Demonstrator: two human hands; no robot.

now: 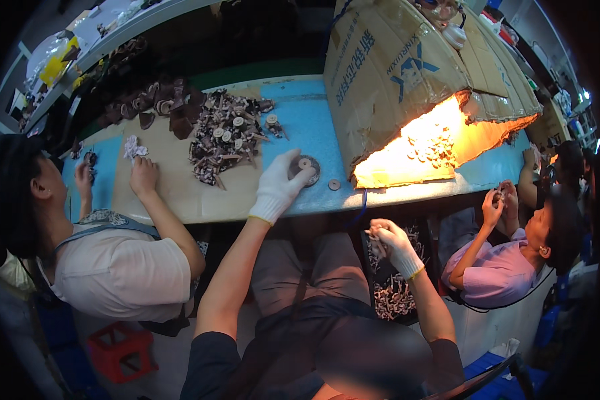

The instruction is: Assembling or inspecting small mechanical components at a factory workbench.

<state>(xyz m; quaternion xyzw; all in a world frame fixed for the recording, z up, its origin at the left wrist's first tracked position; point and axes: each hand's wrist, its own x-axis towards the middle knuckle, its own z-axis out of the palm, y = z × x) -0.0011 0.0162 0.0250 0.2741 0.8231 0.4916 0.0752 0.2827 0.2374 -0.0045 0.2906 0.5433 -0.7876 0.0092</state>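
Observation:
My left hand [280, 187], in a white knit glove, is at the front part of the work table. Its thumb and fingers grip the near left edge of a dark round disc [312, 180] with a small pale ring at its middle. Beside the disc lies a small pale round piece [334, 185]. My right hand [397, 248], gloved too, is raised in front of the table edge. Its fingers are closed around small pinkish-brown pieces [378, 247], whose exact kind is too small to tell. Below it is a dark tray [375, 270] of similar small parts.
A heap of small brown figure-like parts [223, 137] covers the table's left middle. A cardboard box [393, 73] stands at the right, brightly lit inside, with parts [437, 143] in its opening. Co-workers sit at my left [123, 267] and right [507, 260]. A red stool [121, 350] is at lower left.

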